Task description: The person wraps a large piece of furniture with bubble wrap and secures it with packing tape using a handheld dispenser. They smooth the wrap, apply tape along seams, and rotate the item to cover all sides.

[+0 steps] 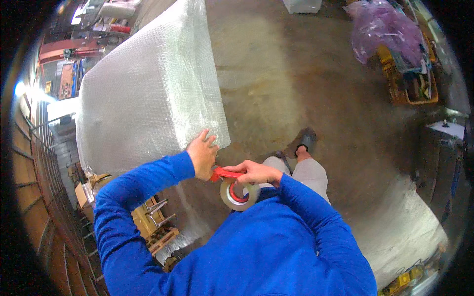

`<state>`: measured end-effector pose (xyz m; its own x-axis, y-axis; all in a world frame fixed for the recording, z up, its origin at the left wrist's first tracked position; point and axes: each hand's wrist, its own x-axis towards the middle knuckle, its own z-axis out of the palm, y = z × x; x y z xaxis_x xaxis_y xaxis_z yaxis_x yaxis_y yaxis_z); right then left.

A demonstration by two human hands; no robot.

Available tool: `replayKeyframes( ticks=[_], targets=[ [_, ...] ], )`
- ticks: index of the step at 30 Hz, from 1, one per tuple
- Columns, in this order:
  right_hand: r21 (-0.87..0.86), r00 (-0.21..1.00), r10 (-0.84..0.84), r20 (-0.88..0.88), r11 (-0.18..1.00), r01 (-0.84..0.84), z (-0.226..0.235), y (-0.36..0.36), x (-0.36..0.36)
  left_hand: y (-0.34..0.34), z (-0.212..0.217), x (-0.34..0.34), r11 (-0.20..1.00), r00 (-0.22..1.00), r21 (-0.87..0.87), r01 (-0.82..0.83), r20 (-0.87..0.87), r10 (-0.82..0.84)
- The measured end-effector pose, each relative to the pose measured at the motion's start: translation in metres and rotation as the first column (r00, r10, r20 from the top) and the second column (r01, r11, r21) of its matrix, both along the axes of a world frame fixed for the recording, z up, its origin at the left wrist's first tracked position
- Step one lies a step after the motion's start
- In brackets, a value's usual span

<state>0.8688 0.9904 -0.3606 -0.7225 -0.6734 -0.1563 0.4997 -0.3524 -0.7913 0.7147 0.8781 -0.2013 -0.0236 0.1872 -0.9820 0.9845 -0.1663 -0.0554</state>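
A large bulky item wrapped in clear bubble wrap (133,93) stands at the left in front of me. My left hand (201,154) lies against its near right corner, fingers stretched over the wrap. Just right of that wrist, my right hand (256,172) grips a red tape dispenser (226,172) by its handle. A big roll of clear tape (253,196) sits on the dispenser, close to my waist. The dispenser's front end is right beside the left wrist; whether tape runs from it to the wrap I cannot tell.
A yellow crate (390,81) with purple plastic film (385,29) on it stands at the far right. A dark cabinet (437,163) is at the right edge. Wooden pallets (163,240) and cartons lie at lower left. Concrete floor (266,84) stretches ahead.
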Motion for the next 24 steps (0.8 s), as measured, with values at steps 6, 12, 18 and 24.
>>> replayKeyframes(
  ticks=[6, 12, 18, 24],
  targets=[
    [0.115, 0.96, -0.276, -0.052, 0.953, 0.28, 0.02, -0.053, 0.001, -0.049, -0.008, 0.02, 0.917, 0.895, -0.002, 0.4, -0.217, -0.391],
    [0.725, 0.927, 0.241, -0.288, 0.687, 0.047, 0.066, -0.094, -0.025, -0.07, -0.016, 0.011, 0.837, 0.814, 0.128, 0.533, -0.35, -0.465],
    [0.574, 0.907, 0.016, -0.42, 0.779, 0.252, 0.053, -0.075, 0.01, -0.071, 0.005, 0.017, 0.826, 0.799, 0.032, 0.563, -0.274, -0.534],
    [0.719, 0.83, -0.428, -0.358, 0.44, 0.538, 0.02, 0.051, 0.063, -0.042, 0.014, 0.021, 0.969, 0.975, 0.14, 0.205, -0.115, -0.19]
  ],
)
